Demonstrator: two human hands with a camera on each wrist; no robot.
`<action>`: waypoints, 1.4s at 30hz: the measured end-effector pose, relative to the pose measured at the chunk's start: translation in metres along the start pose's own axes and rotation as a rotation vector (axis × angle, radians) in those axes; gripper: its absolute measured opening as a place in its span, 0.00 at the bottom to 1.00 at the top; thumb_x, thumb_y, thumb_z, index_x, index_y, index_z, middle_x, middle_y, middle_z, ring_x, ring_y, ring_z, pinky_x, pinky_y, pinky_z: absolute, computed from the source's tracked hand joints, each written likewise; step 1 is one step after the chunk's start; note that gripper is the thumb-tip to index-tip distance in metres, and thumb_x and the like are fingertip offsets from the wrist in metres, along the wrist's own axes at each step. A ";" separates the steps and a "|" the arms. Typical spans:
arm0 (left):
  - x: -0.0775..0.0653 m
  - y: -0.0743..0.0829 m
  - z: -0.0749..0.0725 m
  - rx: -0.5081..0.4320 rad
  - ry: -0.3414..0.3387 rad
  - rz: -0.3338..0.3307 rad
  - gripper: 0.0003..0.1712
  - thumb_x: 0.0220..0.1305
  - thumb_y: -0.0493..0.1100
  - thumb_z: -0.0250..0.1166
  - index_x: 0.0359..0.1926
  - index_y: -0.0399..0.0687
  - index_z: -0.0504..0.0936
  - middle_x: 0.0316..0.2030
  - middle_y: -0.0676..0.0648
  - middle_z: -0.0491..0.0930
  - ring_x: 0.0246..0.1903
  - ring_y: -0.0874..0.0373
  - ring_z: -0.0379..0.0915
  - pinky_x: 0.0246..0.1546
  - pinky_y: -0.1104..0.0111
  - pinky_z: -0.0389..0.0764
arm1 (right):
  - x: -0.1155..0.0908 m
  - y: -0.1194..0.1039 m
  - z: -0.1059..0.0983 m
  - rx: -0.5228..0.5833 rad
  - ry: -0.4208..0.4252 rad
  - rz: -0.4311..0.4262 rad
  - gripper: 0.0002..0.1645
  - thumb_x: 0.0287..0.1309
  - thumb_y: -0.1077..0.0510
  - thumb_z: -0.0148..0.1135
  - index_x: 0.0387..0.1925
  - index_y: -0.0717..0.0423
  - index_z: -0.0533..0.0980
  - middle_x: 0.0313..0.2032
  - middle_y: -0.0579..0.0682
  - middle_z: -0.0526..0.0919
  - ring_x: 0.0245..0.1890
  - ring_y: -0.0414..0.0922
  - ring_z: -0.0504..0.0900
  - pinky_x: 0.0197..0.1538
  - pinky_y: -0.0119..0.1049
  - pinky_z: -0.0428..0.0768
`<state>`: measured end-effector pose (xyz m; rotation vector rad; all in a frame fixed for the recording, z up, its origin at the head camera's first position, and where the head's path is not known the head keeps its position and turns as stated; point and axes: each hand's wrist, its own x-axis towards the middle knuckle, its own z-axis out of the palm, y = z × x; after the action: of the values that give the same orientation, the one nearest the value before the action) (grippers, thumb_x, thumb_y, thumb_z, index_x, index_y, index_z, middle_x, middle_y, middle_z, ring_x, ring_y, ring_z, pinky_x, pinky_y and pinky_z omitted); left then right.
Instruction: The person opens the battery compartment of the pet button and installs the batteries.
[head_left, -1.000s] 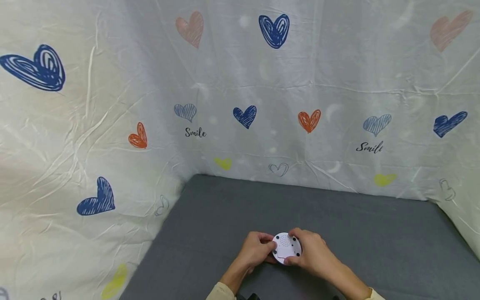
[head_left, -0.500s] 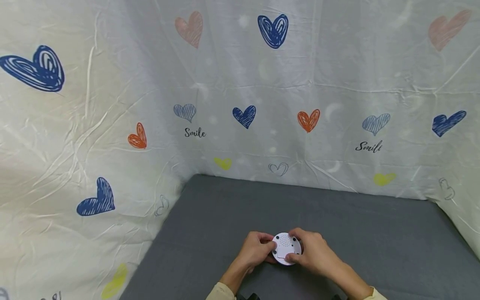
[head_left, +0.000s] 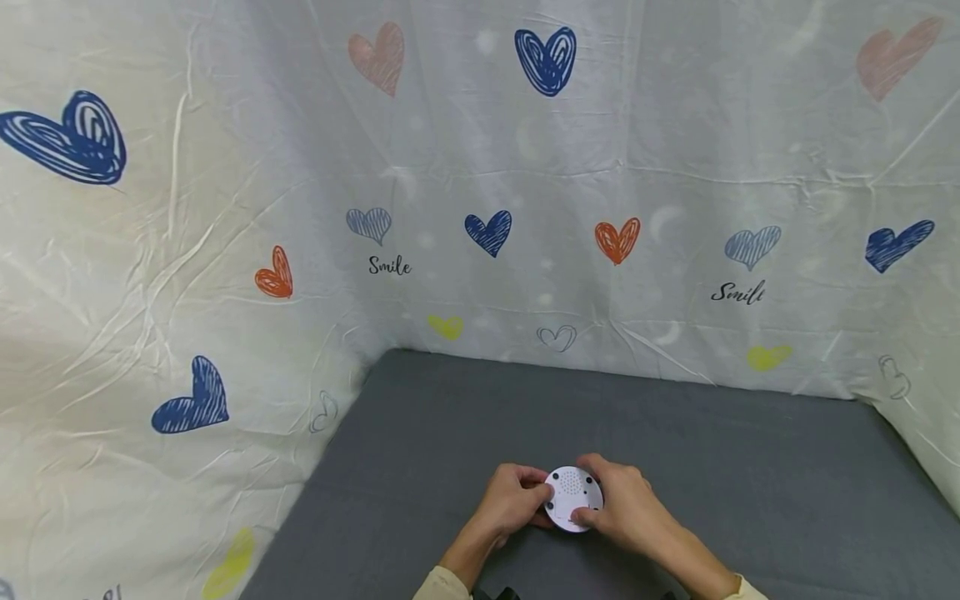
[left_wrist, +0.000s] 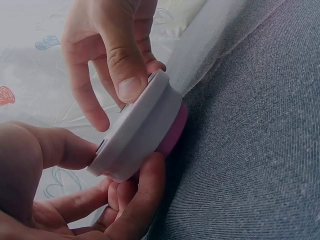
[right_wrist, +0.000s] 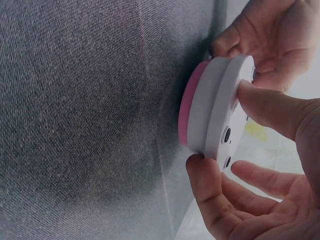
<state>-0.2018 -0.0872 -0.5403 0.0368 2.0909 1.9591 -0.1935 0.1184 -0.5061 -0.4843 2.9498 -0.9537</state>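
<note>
Between my hands is a round white device (head_left: 572,492) with a pink part (right_wrist: 191,107) on its underside. Its upturned white face shows small round black feet and a cluster of tiny holes. My left hand (head_left: 512,502) pinches the left edge, thumb on the white face and fingers beneath. From the other side my right hand (head_left: 628,505) grips the rim, its thumb pressing on the lower part of that face. In the left wrist view the device (left_wrist: 137,127) is edge-on and tilted, close above the grey cloth. Most of the pink part is hidden there.
A grey cloth-covered table (head_left: 450,417) spreads around the hands. White hanging fabric (head_left: 435,125) printed with hearts and the word "Smile" encloses it at the back and sides.
My right thumb has shifted slightly on the white face. A rectangular panel outline near it, plain in the earlier frames, hardly shows now. Both hands otherwise stay in place.
</note>
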 end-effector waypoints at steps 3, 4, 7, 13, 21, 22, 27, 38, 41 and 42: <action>-0.001 0.001 0.000 0.002 0.001 -0.001 0.16 0.67 0.29 0.65 0.53 0.22 0.84 0.39 0.39 0.88 0.33 0.50 0.90 0.33 0.55 0.97 | 0.000 0.000 0.000 0.002 0.004 0.005 0.40 0.44 0.53 0.91 0.60 0.56 0.83 0.49 0.49 0.92 0.40 0.42 0.85 0.38 0.40 0.85; -0.001 0.001 0.000 0.002 0.002 -0.001 0.16 0.67 0.29 0.65 0.53 0.22 0.84 0.39 0.39 0.88 0.33 0.50 0.90 0.33 0.55 0.97 | 0.000 0.000 0.000 0.003 0.004 0.004 0.40 0.44 0.53 0.91 0.60 0.56 0.83 0.49 0.49 0.92 0.40 0.42 0.85 0.38 0.40 0.85; -0.001 0.002 0.000 0.006 0.005 0.004 0.16 0.67 0.29 0.66 0.53 0.22 0.84 0.39 0.39 0.88 0.33 0.50 0.90 0.34 0.53 0.97 | 0.000 0.000 0.000 0.005 0.004 0.007 0.41 0.44 0.53 0.91 0.60 0.56 0.83 0.49 0.49 0.91 0.40 0.42 0.85 0.38 0.40 0.84; -0.001 0.001 0.000 0.004 0.001 0.002 0.16 0.67 0.28 0.65 0.54 0.22 0.84 0.39 0.38 0.88 0.34 0.49 0.90 0.34 0.52 0.97 | -0.001 0.000 -0.002 -0.005 0.014 0.007 0.39 0.46 0.52 0.90 0.60 0.57 0.83 0.46 0.49 0.92 0.38 0.41 0.85 0.37 0.39 0.84; 0.000 0.000 0.000 0.004 -0.006 -0.005 0.16 0.68 0.28 0.65 0.54 0.21 0.84 0.39 0.38 0.87 0.34 0.51 0.89 0.35 0.52 0.97 | -0.001 0.005 -0.007 0.097 0.006 0.047 0.28 0.58 0.60 0.80 0.59 0.61 0.84 0.41 0.49 0.93 0.34 0.39 0.89 0.33 0.32 0.88; 0.000 -0.001 0.000 0.004 -0.006 -0.006 0.16 0.68 0.28 0.65 0.54 0.21 0.84 0.39 0.38 0.87 0.33 0.51 0.89 0.35 0.52 0.97 | -0.002 0.006 -0.008 0.110 0.000 0.059 0.27 0.59 0.60 0.79 0.60 0.62 0.84 0.41 0.50 0.93 0.34 0.39 0.89 0.33 0.32 0.88; -0.001 0.000 0.000 0.004 -0.009 -0.009 0.17 0.68 0.28 0.65 0.55 0.21 0.84 0.39 0.39 0.86 0.32 0.53 0.88 0.34 0.53 0.97 | -0.005 0.015 -0.012 0.163 -0.013 0.074 0.23 0.62 0.61 0.75 0.58 0.65 0.85 0.42 0.50 0.93 0.37 0.41 0.90 0.37 0.33 0.90; -0.001 -0.001 0.000 -0.010 -0.021 -0.003 0.17 0.68 0.28 0.64 0.55 0.20 0.83 0.39 0.38 0.86 0.32 0.53 0.88 0.35 0.54 0.97 | -0.008 0.038 -0.008 0.376 -0.114 0.120 0.14 0.67 0.60 0.71 0.50 0.65 0.87 0.32 0.46 0.92 0.27 0.40 0.88 0.31 0.30 0.87; -0.001 0.000 0.000 -0.011 -0.024 -0.004 0.18 0.68 0.27 0.64 0.56 0.20 0.83 0.40 0.38 0.86 0.32 0.53 0.88 0.35 0.53 0.97 | -0.008 0.040 -0.005 0.473 -0.145 0.137 0.15 0.67 0.62 0.71 0.50 0.69 0.85 0.34 0.51 0.93 0.28 0.44 0.90 0.32 0.34 0.91; -0.001 0.000 0.000 -0.010 -0.025 -0.005 0.18 0.68 0.27 0.64 0.56 0.20 0.83 0.40 0.38 0.86 0.32 0.53 0.88 0.36 0.53 0.97 | -0.008 0.041 -0.005 0.500 -0.152 0.139 0.15 0.67 0.62 0.71 0.50 0.70 0.85 0.35 0.52 0.93 0.28 0.45 0.91 0.33 0.35 0.92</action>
<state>-0.2010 -0.0876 -0.5406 0.0534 2.0635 1.9564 -0.1978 0.1552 -0.5261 -0.3092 2.4425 -1.4900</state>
